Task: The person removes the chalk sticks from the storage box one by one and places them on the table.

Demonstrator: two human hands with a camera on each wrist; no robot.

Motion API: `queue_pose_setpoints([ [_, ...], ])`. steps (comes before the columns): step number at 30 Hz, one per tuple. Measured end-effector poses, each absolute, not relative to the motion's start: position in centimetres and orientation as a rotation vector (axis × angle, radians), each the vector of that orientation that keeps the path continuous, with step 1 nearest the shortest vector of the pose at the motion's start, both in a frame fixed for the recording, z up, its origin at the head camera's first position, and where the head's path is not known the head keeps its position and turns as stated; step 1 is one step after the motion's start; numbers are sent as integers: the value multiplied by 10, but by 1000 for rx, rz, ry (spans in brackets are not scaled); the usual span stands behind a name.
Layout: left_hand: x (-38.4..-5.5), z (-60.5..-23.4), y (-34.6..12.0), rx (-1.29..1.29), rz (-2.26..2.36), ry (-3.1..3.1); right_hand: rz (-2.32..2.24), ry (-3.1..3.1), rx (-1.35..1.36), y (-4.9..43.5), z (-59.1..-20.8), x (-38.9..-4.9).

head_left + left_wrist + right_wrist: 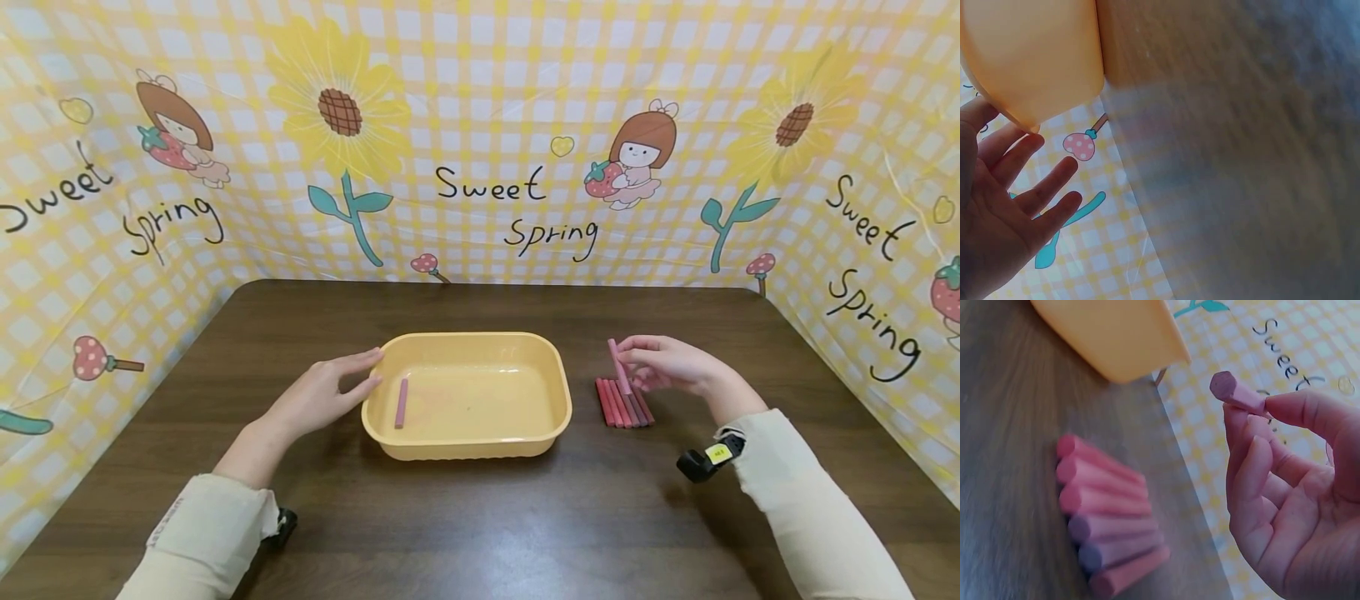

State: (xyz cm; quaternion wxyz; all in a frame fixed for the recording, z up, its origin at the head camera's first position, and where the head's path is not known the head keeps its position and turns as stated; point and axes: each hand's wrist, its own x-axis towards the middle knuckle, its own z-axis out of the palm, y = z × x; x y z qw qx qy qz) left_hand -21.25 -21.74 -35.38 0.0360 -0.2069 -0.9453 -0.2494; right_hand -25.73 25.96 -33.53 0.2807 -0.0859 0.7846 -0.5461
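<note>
My right hand [663,362] pinches a pink six-sided crayon [1241,394] between thumb and fingers. It holds the crayon tilted above a row of several red, pink and purplish crayons [1107,500] lying side by side on the table. To the left stands a yellow plastic tub [468,446] with rounded corners. One mauve-pink crayon [401,404] lies inside it near the left wall. At the tub's left rim rests my left hand [311,400], its thumb and fingertips touching the edge. In the left wrist view, the other fingers [1054,181] are spread and hold nothing.
The dark wooden table [480,525] ends at a yellow-checked cloth [487,108] hanging behind and at both sides. A black strap with a yellow label [718,453] sits at my right wrist, and another black band [281,527] at my left.
</note>
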Motion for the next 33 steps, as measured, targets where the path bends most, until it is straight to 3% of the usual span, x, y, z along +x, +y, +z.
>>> queue_pose_setpoints([
  [18,-212,-353,-218,-620,-769,-2917,-1413,2202,-124,304,-362,-248],
  [33,-213,-354,-218,-628,-768,-2915,-1226,2333,-75,300,-369,-246],
])
